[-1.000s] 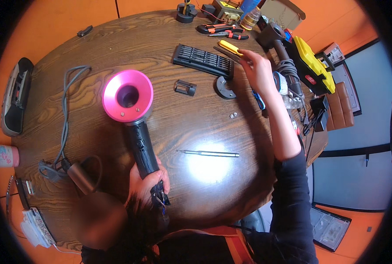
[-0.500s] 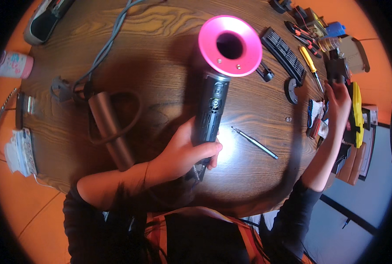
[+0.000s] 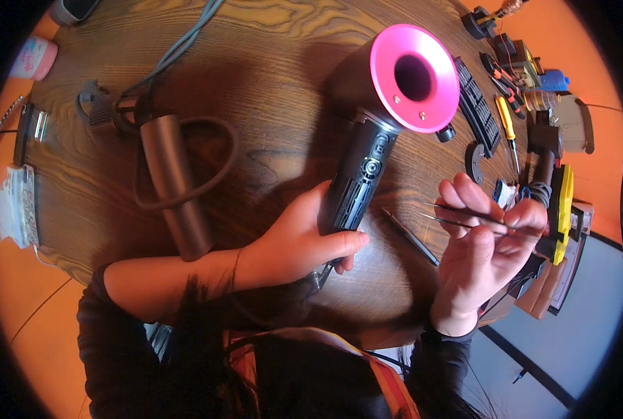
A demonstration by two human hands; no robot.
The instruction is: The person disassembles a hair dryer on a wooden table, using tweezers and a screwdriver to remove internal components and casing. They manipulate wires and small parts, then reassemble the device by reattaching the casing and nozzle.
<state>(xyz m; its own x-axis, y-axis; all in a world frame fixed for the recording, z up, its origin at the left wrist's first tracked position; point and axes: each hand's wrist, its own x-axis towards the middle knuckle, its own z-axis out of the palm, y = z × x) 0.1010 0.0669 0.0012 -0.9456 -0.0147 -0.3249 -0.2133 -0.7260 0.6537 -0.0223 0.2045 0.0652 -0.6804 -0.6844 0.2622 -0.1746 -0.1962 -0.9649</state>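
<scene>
Dryer (image 3: 375,150) is held up over the surface (image 3: 269,70) in the left hand (image 3: 304,227), its head leaning to the right and the pink ring (image 3: 385,84) facing upward, two small screws (image 3: 396,100) showing in it. Left fingers (image 3: 346,264) are wrapped snugly round the lower part of the black handle, with the thumb (image 3: 346,244) laid across the front; wires (image 3: 318,276) poke out just below the grip. Over on the other side, the right hand (image 3: 489,255) is turned palm up, its fingers half curled, and they have hold of thin tweezers (image 3: 465,211), whose two tips stand slightly apart and point left toward the handle, short of it. Exactly which digits pinch them I cannot tell. Between the hands, a dark pen-shaped tool (image 3: 410,236) lies on the surface; beyond the right hand are a bit case (image 3: 477,108) and a yellow screwdriver (image 3: 505,117). A brown cylinder (image 3: 175,188) lies near the left forearm (image 3: 178,283).
</scene>
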